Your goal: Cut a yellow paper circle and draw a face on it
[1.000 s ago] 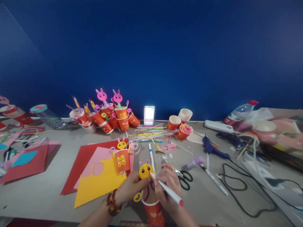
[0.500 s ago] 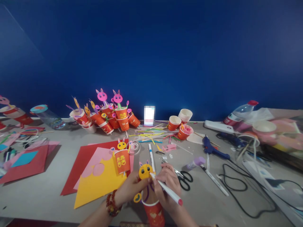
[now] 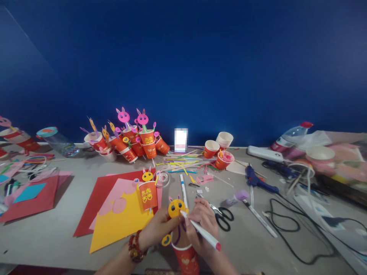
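A yellow rabbit face (image 3: pixel 176 208) with dark eyes and small pink ears stands above a red paper cup (image 3: pixel 187 259) near the table's front edge. My left hand (image 3: pixel 159 229), with a beaded bracelet at the wrist, pinches the lower edge of the face. In my right hand (image 3: pixel 202 225) is a white marker (image 3: pixel 207 236) with a red end; its tip points at the lower right part of the face. Purple stems run from the face down into the cup. A yellow disc (image 3: pixel 166 240) sticks out at the cup's left.
Left lie yellow paper (image 3: pixel 119 231) and a finished-looking rabbit cup (image 3: pixel 148 194). More rabbit cups (image 3: pixel 148 138) stand behind. Black-handled scissors (image 3: pixel 224 218), a glue stick (image 3: pixel 236 197), a blue glue gun (image 3: pixel 259 182) and its cord are right. Coloured sticks (image 3: pixel 182 163) lie ahead.
The marker tip has shifted slightly left and down over the yellow face, with my right hand. My left hand keeps its hold almost unmoved.
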`<move>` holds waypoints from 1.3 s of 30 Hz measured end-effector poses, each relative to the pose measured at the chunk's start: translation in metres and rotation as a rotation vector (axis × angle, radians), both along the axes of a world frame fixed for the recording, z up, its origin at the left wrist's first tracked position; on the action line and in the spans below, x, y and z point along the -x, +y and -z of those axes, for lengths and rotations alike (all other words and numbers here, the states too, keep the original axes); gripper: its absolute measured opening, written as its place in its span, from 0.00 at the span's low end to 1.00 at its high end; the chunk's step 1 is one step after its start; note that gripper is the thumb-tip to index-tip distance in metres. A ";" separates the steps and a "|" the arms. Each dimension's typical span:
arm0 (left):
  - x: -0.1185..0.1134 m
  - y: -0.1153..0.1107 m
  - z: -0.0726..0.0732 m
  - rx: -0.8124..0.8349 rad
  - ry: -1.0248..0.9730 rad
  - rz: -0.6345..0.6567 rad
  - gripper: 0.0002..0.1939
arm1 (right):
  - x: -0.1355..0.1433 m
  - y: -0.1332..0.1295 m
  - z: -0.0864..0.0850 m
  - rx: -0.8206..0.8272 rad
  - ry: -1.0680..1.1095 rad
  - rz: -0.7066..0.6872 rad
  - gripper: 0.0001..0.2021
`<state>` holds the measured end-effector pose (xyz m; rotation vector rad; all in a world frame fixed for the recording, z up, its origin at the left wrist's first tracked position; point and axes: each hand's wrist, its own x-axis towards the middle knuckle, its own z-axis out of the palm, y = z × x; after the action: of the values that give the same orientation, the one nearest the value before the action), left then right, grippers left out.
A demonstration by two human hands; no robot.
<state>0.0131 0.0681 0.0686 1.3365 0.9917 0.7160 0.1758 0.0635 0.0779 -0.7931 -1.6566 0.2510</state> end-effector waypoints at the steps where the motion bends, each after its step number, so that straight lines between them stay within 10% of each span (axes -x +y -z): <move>1: 0.000 0.000 -0.001 -0.002 -0.001 0.001 0.29 | 0.000 0.000 0.000 0.002 0.000 0.002 0.10; 30: 0.011 0.017 0.030 0.067 -0.081 -0.185 0.36 | -0.021 -0.003 0.028 0.157 0.183 0.090 0.08; 34: 0.013 0.011 0.024 -0.016 -0.185 -0.304 0.35 | -0.018 -0.006 0.017 0.271 0.266 0.011 0.06; 39: 0.012 0.000 0.008 -0.230 -0.149 -0.155 0.43 | -0.006 -0.010 0.004 0.416 0.279 -0.200 0.08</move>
<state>0.0014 0.0679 0.0601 1.3910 0.9198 1.0579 0.1814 0.0534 0.0744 -0.8539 -1.4344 0.8304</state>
